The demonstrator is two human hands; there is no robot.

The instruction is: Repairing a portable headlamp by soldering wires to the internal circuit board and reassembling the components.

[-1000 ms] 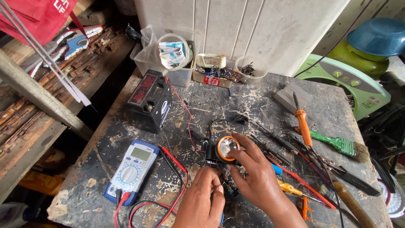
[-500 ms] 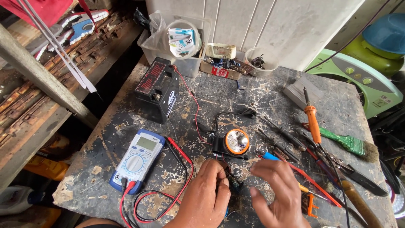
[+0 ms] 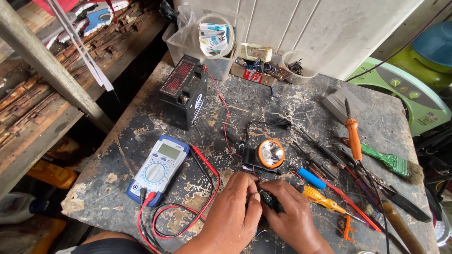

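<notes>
Scarred workbench (image 3: 141,141), red-labelled black battery (image 3: 182,91), left hand (image 3: 233,216) and right hand (image 3: 294,218) pinching small dark part (image 3: 268,198)

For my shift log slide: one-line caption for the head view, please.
Both hands, left hand and right hand, pinch a small dark part below an orange-rimmed round lamp on a scarred grey workbench.

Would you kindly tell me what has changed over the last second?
The right hand let go of the orange headlamp and drew back to join the left hand on a small dark part. The lamp now lies free on the bench. Multimeter, battery and tools stayed put.
</notes>
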